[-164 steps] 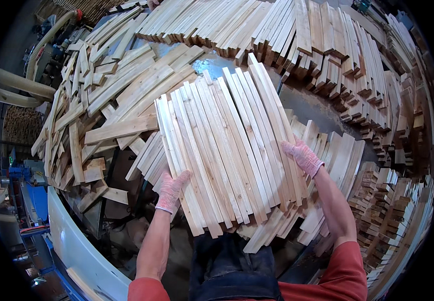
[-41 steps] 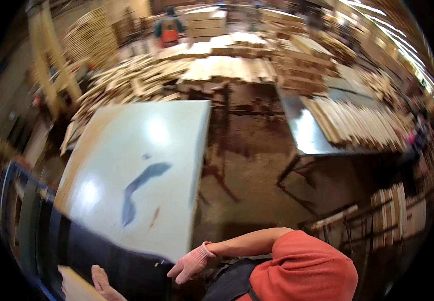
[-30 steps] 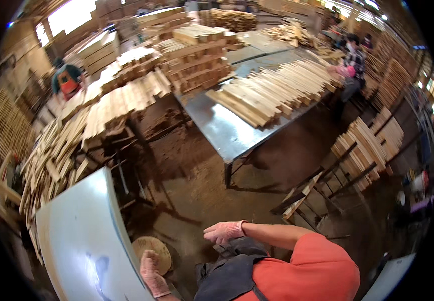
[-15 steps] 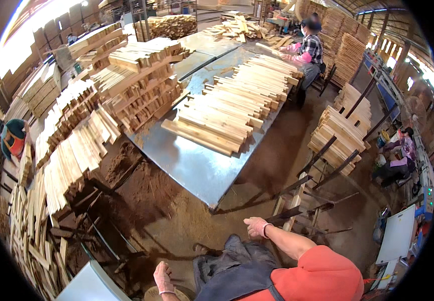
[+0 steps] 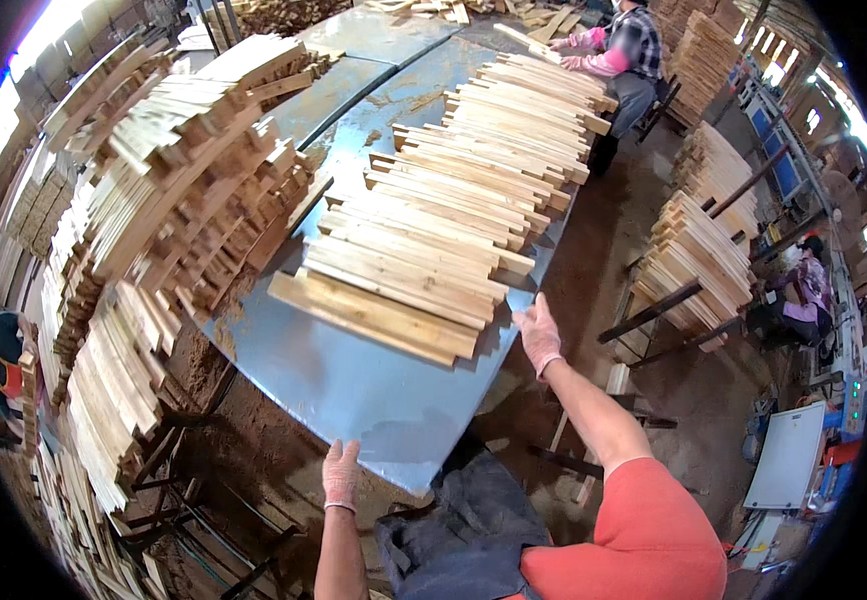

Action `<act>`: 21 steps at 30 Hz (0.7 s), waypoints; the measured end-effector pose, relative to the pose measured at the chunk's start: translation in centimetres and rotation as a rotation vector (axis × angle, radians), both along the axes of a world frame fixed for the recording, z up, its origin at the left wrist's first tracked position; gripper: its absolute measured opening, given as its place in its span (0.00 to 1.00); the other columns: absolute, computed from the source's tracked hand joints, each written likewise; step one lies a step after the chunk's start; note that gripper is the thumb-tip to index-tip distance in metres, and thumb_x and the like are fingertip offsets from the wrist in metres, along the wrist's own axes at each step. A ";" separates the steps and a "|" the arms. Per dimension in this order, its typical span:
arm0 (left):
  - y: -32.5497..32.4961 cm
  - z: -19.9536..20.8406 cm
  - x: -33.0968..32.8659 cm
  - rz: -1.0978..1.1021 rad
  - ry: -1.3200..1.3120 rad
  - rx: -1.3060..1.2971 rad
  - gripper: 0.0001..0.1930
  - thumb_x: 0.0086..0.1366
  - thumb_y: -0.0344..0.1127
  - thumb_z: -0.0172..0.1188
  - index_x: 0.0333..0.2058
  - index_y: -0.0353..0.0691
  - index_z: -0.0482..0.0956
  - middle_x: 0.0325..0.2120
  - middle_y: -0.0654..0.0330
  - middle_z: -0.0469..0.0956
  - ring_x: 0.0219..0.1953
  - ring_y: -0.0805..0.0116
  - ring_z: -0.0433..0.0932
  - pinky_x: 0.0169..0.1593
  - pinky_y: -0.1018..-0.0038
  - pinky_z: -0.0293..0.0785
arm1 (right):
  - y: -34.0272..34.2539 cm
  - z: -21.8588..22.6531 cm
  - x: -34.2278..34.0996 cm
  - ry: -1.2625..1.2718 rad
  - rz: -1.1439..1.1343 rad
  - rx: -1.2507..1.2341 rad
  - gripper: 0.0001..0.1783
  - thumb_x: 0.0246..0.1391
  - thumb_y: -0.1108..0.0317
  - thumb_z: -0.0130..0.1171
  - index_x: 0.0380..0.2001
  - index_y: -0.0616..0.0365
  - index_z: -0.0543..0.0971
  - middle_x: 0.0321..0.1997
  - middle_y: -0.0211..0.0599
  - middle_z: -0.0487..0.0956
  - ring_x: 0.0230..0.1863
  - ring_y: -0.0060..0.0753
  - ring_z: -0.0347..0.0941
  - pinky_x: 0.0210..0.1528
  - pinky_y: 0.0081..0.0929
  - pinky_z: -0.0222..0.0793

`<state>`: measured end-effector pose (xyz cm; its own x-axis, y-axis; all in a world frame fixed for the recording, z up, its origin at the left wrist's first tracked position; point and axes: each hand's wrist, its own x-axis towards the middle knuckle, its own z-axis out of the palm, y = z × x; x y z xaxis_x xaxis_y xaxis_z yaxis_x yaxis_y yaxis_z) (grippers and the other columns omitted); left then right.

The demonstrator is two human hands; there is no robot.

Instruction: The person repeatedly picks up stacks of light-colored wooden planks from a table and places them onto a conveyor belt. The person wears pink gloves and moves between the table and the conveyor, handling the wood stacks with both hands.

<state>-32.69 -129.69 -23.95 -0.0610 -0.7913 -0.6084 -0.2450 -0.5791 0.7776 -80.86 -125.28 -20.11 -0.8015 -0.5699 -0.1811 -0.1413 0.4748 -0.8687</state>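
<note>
A long row of pale wooden slats lies side by side on a metal-topped table in front of me. My right hand, in a pale pink glove, is at the table's right edge, close to the ends of the nearest slats. Its fingers are stretched out and nothing is in them. At the table's near left edge is my left hand, gloved alike, with its thumb apart and no slat in it. Whether either hand touches the table edge, I cannot tell. The nearest slat sticks out further left than its neighbours.
Stacked slats stand left of the table, with more on a rack. On the right are another slat stack and dark metal bars. A co-worker holds a board at the far right of the table; others work at both sides.
I have come closer to the table. Both my hands have moved forward and up to its edges, the right one beside the slat ends. The slats look unmoved on the table.
</note>
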 end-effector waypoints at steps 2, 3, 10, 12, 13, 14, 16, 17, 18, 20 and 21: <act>-2.6 -1.8 -5.6 -0.106 -0.094 0.023 0.38 0.70 0.50 0.66 0.65 0.21 0.71 0.63 0.41 0.76 0.64 0.51 0.75 0.67 0.61 0.70 | -3.4 -4.3 -6.5 0.127 -0.044 -0.114 0.48 0.64 0.55 0.66 0.78 0.67 0.57 0.70 0.57 0.76 0.71 0.50 0.73 0.74 0.38 0.64; -4.5 -3.1 -7.9 -0.236 -0.137 0.037 0.40 0.70 0.53 0.66 0.65 0.21 0.71 0.65 0.37 0.74 0.66 0.47 0.74 0.68 0.60 0.69 | -4.2 -8.7 -10.8 0.173 -0.091 -0.212 0.48 0.64 0.55 0.65 0.78 0.68 0.56 0.73 0.60 0.73 0.74 0.51 0.70 0.74 0.39 0.64; -13.1 -6.2 -24.8 -0.247 -0.829 -0.150 0.45 0.69 0.59 0.59 0.72 0.26 0.63 0.72 0.31 0.61 0.77 0.35 0.55 0.79 0.54 0.50 | -12.5 -12.0 -22.9 0.044 -0.075 -0.004 0.46 0.69 0.57 0.62 0.80 0.65 0.54 0.81 0.59 0.62 0.81 0.50 0.60 0.79 0.33 0.55; -14.0 -7.4 -28.1 -0.205 -0.845 -0.207 0.42 0.70 0.53 0.61 0.72 0.28 0.62 0.69 0.36 0.68 0.74 0.42 0.63 0.76 0.56 0.56 | -13.7 -13.5 -25.3 0.159 0.093 -0.052 0.46 0.70 0.56 0.61 0.80 0.64 0.53 0.83 0.53 0.61 0.82 0.45 0.58 0.80 0.31 0.53; -14.7 -6.6 -29.5 0.020 -0.490 -0.127 0.38 0.70 0.49 0.61 0.70 0.30 0.65 0.66 0.40 0.72 0.69 0.47 0.68 0.73 0.57 0.61 | -14.9 -13.2 -24.8 0.129 0.046 -0.065 0.46 0.70 0.56 0.61 0.80 0.64 0.54 0.83 0.52 0.60 0.82 0.44 0.57 0.80 0.31 0.52; -15.1 -5.5 -30.7 0.241 -0.133 -0.050 0.34 0.70 0.46 0.62 0.68 0.31 0.67 0.62 0.45 0.75 0.65 0.52 0.72 0.70 0.58 0.65 | -16.0 -12.9 -23.9 0.101 -0.003 -0.078 0.46 0.70 0.55 0.61 0.80 0.64 0.54 0.84 0.51 0.60 0.82 0.44 0.57 0.80 0.31 0.52; -15.4 -5.7 -31.9 0.591 0.399 -0.056 0.19 0.70 0.34 0.61 0.57 0.39 0.75 0.46 0.62 0.80 0.47 0.71 0.78 0.55 0.68 0.74 | -16.5 -13.4 -24.2 0.147 -0.077 -0.093 0.44 0.72 0.55 0.60 0.80 0.65 0.55 0.79 0.46 0.67 0.78 0.40 0.63 0.78 0.29 0.55; -15.1 -5.5 -31.7 0.597 0.455 -0.035 0.17 0.70 0.34 0.61 0.56 0.40 0.75 0.45 0.63 0.80 0.47 0.71 0.78 0.54 0.68 0.74 | -15.8 -13.3 -24.2 0.038 -0.096 -0.132 0.44 0.72 0.55 0.60 0.80 0.65 0.55 0.76 0.44 0.69 0.74 0.38 0.65 0.76 0.29 0.56; -15.3 -4.5 -31.4 0.609 0.518 -0.019 0.16 0.70 0.35 0.61 0.54 0.40 0.76 0.45 0.63 0.81 0.47 0.72 0.78 0.53 0.68 0.75 | -15.8 -12.3 -23.6 -0.068 -0.107 -0.176 0.43 0.72 0.55 0.60 0.80 0.66 0.56 0.73 0.42 0.72 0.71 0.36 0.67 0.75 0.29 0.58; -15.6 -4.5 -29.6 0.605 0.490 0.047 0.14 0.71 0.36 0.60 0.52 0.42 0.76 0.44 0.64 0.80 0.46 0.72 0.78 0.53 0.69 0.75 | -14.3 -11.3 -22.5 -0.101 -0.073 -0.133 0.41 0.74 0.57 0.58 0.79 0.68 0.56 0.63 0.38 0.75 0.62 0.29 0.69 0.70 0.27 0.63; -15.1 -6.8 -26.8 0.593 0.488 0.025 0.13 0.71 0.37 0.60 0.52 0.42 0.76 0.44 0.64 0.80 0.46 0.72 0.78 0.52 0.68 0.75 | -13.5 -10.1 -20.5 -0.089 -0.051 -0.144 0.40 0.75 0.58 0.57 0.78 0.70 0.56 0.64 0.40 0.75 0.63 0.31 0.69 0.69 0.26 0.63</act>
<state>-59.46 -144.83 -30.79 0.1033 -0.7619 -0.6394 0.4802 -0.5247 0.7029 -101.40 -138.76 -30.22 -0.8143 -0.5543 -0.1722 -0.0396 0.3491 -0.9363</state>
